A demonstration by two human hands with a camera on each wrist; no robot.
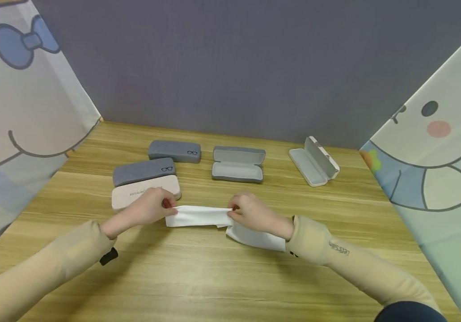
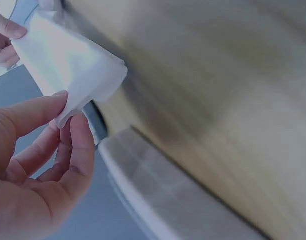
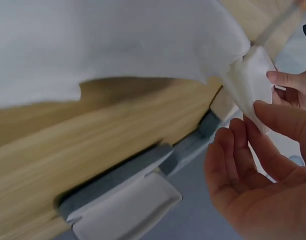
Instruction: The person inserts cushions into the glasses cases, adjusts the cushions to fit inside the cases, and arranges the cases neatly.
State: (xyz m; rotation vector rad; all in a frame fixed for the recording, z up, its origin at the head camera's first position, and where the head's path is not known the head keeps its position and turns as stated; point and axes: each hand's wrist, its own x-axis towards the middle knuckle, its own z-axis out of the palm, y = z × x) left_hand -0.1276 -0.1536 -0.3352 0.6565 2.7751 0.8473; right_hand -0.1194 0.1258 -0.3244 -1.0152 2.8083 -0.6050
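A folded white cloth [image 1: 200, 216] is stretched in a strip between both hands, over the front middle of the table. My left hand [image 1: 150, 208] pinches its left end between thumb and fingertips; the left wrist view shows that corner of the cloth [image 2: 67, 65] close up. At the other end, my right hand [image 1: 254, 214] pinches the upper edge with thumb and forefinger. More white fabric [image 1: 254, 237] spreads below the right hand, partly hidden by the wrist and sleeve. A closed cream glasses case [image 1: 117, 199] lies right behind the left hand, its front partly covered.
Two closed grey-blue glasses cases, one nearer [image 1: 143, 172] and one farther [image 1: 170, 150], lie at the back left. An open grey case [image 1: 237, 171] stands at the back middle, an open pale case [image 1: 308, 170] farther right. A grey wall [image 1: 230, 67] rises behind the wooden table [image 1: 198, 281].
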